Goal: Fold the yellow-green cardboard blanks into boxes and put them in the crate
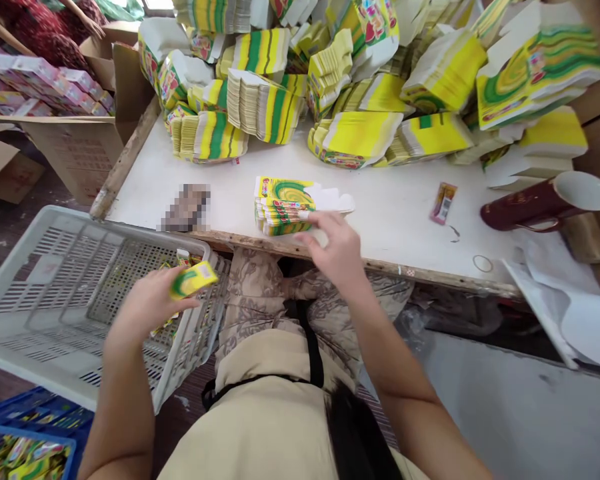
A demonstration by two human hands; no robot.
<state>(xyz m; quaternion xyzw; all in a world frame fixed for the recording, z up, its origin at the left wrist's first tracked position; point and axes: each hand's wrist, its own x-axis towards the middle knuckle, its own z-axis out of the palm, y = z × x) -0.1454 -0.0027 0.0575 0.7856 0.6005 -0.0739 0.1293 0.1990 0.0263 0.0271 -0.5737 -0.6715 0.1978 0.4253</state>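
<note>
My left hand (pixel 147 303) is above the grey plastic crate, holding a small yellow and green carton (pixel 194 279) between its fingers and thumb. At the table's front edge, my right hand (pixel 336 250) reaches to a stack of flat printed cartons (pixel 285 203). Its thumb and forefinger are apart, with the fingertips at the stack's near side. Whether they touch the top carton is hard to tell. The stack lies on the white table, its white end flaps pointing right. Inside the grey crate (pixel 45 267), a few more small cartons show partly behind my left hand.
Bundles of flat cartons (pixel 365 137) crowd the table's back. A maroon mug (pixel 520 208) lies on its side at right, near a small sachet (pixel 443 203). A blurred-out item (pixel 185 208) lies left. A blue crate (pixel 27 437) holds filled packs. Another person sits beyond the cardboard box (pixel 80 150).
</note>
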